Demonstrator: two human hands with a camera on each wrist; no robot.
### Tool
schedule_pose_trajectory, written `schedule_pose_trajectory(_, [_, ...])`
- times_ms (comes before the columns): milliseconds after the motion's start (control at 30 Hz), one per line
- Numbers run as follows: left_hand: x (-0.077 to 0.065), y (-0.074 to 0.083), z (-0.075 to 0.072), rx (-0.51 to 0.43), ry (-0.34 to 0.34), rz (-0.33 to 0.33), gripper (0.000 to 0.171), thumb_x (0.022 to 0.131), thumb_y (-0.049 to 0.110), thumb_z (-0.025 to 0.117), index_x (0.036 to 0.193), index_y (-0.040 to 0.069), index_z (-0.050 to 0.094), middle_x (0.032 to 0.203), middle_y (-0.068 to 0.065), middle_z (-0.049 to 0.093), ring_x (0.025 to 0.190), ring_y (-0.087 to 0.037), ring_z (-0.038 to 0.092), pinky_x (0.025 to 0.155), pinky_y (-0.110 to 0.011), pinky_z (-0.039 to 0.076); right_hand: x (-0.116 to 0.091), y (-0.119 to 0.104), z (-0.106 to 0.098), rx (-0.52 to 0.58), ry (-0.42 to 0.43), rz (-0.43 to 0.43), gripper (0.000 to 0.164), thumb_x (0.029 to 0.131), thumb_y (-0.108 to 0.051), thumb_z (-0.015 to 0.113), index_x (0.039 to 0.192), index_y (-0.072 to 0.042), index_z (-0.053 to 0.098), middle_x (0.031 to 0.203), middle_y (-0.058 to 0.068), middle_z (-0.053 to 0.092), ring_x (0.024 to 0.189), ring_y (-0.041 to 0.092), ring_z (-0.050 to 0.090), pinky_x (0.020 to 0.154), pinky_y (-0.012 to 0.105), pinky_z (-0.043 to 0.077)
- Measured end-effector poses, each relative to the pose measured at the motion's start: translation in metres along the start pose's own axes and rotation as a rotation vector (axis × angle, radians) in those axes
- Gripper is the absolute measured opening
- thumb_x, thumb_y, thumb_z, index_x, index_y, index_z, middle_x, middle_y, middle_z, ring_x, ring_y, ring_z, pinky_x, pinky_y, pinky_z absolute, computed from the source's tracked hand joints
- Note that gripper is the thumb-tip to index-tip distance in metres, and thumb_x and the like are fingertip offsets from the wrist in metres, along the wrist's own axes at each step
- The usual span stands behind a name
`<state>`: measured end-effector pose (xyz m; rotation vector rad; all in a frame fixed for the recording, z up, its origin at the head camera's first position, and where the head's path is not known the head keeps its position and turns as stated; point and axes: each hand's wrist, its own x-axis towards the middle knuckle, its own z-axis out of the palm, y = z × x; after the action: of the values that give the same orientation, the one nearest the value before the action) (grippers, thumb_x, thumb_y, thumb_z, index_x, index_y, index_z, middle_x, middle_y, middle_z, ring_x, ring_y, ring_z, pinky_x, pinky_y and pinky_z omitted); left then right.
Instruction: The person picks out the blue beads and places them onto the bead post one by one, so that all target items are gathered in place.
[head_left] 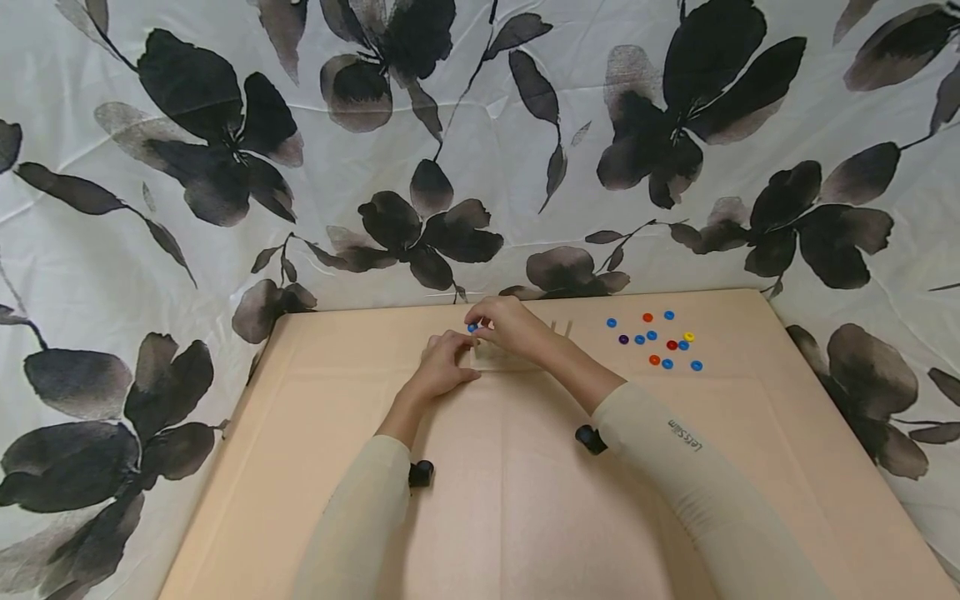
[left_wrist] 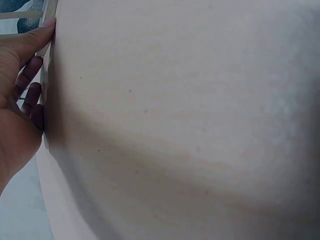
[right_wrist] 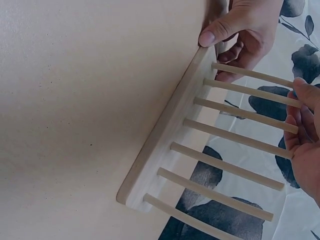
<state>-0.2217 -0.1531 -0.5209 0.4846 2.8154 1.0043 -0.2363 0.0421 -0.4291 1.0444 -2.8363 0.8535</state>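
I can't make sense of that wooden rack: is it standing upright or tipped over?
Upright: the wooden rack sits base-down on the table, and the head view shows its visible pegs pointing up.

Near the far edge of the table (head_left: 465,508) stands the rack (right_wrist: 167,132), pegs (right_wrist: 235,137) in a row. The left hand (head_left: 444,364) is at the rack's left end, the right hand (head_left: 513,327) by the pegs, one ring (head_left: 472,327) at its fingertips. Other rings (head_left: 652,335) lie right; cloth (head_left: 480,50) behind.

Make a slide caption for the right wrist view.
Left hand gripping wooden peg rack's base, right hand at the tips of its pegs.
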Motion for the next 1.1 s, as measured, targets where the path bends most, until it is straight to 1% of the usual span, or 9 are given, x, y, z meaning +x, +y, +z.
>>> schedule_pose_trajectory(167, [0.001,0.002,-0.002,0.010,-0.003,-0.009,0.055,0.080,0.025,0.089,0.129,0.013,0.068,0.133,-0.008,0.062,0.121,-0.032,0.046,0.103,-0.046,0.037,0.001,0.002,-0.002,-0.010,-0.008,0.016,0.020,0.094,-0.012,0.077,0.114,-0.007,0.076,0.111,0.005,0.075,0.102,0.019,0.071,0.088,0.031,0.057])
schedule_pose_trajectory(367, [0.004,0.002,0.000,0.005,0.002,-0.031,0.052,0.081,0.025,0.089,0.127,0.015,0.068,0.133,-0.007,0.061,0.122,-0.031,0.045,0.106,-0.047,0.036,0.001,0.006,-0.011,-0.033,-0.009,0.014,0.021,0.095,-0.012,0.075,0.115,-0.006,0.075,0.113,0.007,0.075,0.104,0.021,0.071,0.092,0.033,0.056])
schedule_pose_trajectory(600, [0.011,0.002,0.003,0.000,0.005,-0.042,0.051,0.081,0.024,0.089,0.127,0.014,0.068,0.134,-0.007,0.061,0.122,-0.030,0.045,0.106,-0.047,0.036,-0.006,0.014,-0.026,-0.044,0.036,0.008,0.024,0.094,-0.013,0.076,0.117,-0.006,0.075,0.114,0.006,0.075,0.104,0.022,0.070,0.093,0.035,0.056])
schedule_pose_trajectory(733, [0.010,0.002,0.003,0.000,0.003,-0.043,0.051,0.081,0.024,0.089,0.127,0.014,0.068,0.135,-0.008,0.061,0.123,-0.030,0.045,0.107,-0.048,0.036,-0.015,0.018,-0.034,-0.027,0.071,0.017,0.023,0.094,-0.013,0.076,0.116,-0.007,0.075,0.113,0.006,0.075,0.103,0.022,0.070,0.092,0.035,0.057])
schedule_pose_trajectory(900, [0.009,0.002,0.002,-0.021,-0.003,-0.052,0.052,0.082,0.023,0.089,0.128,0.012,0.068,0.136,-0.008,0.061,0.125,-0.030,0.044,0.109,-0.047,0.035,-0.030,0.025,-0.045,0.018,0.109,0.049,0.023,0.095,-0.013,0.075,0.117,-0.008,0.075,0.114,0.007,0.075,0.104,0.023,0.069,0.090,0.038,0.057])
schedule_pose_trajectory(1100, [0.008,0.002,0.003,-0.017,-0.009,-0.050,0.054,0.082,0.023,0.088,0.130,0.012,0.067,0.136,-0.007,0.061,0.127,-0.031,0.043,0.110,-0.046,0.034,-0.057,0.037,-0.056,0.053,0.185,0.069,0.021,0.094,-0.013,0.076,0.115,-0.009,0.075,0.110,0.008,0.074,0.102,0.023,0.068,0.088,0.040,0.058])
